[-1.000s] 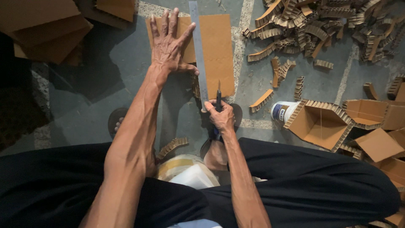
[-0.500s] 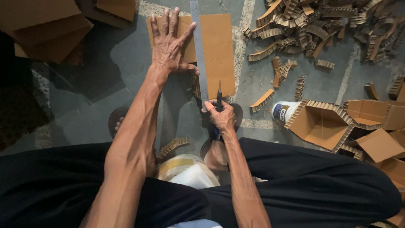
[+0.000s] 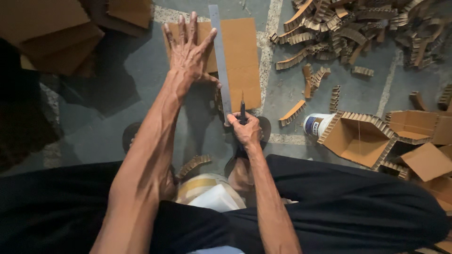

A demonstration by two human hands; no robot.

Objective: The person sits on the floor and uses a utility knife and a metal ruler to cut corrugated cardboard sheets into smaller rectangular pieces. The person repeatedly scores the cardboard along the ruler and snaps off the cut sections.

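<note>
While left hand [image 3: 190,51] pins cardboard sheet [image 3: 240,56], knife [image 3: 242,106] in right hand [image 3: 246,129].

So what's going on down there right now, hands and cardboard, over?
Left hand flat, pressing metal ruler onto cardboard sheet. Right hand gripping dark knife at ruler's near end. Cut strips lie off to the right, none on the sheet.

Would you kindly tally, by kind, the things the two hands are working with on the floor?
Metal ruler, under left hand: 1
Cardboard sheet: 1
Knife, in right hand: 1
Total: 3
</note>
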